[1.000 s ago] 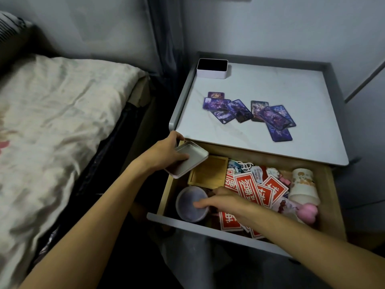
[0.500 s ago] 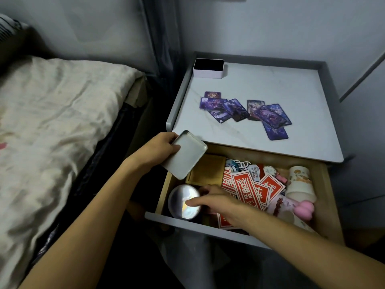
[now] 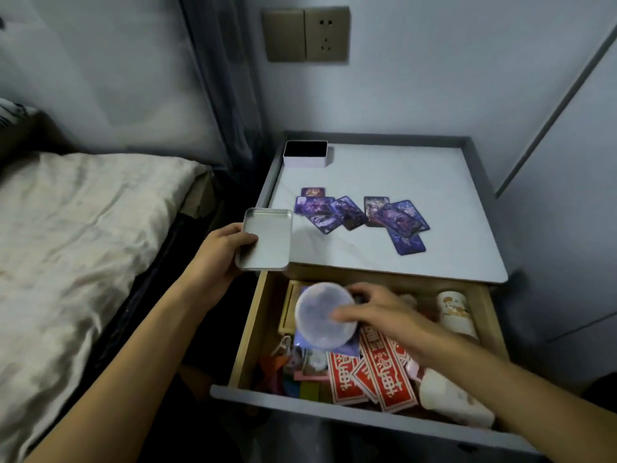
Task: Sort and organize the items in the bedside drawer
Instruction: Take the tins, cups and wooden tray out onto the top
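Note:
The open bedside drawer (image 3: 248,332) holds red paper envelopes (image 3: 377,372), a wooden box (image 3: 288,307), a patterned cup (image 3: 455,312), small colourful trinkets (image 3: 293,369) and a white pouch (image 3: 450,399). My left hand (image 3: 222,253) grips a shallow silver tin lid (image 3: 267,238) at the nightstand's front left corner, above the drawer. My right hand (image 3: 374,312) holds a round frosted lid-like container (image 3: 325,317) lifted over the drawer's left half, thumb on its face.
On the white nightstand top (image 3: 450,228) lie several purple cards (image 3: 360,213) and a small white box with a dark inside (image 3: 305,153) at the back left. A bed (image 3: 83,245) stands to the left. A wall socket (image 3: 305,33) is above.
My left hand raised the tin lid from drawer level up to the nightstand edge. My right hand lifted the round container out of the drawer's front left corner, uncovering the trinkets beneath.

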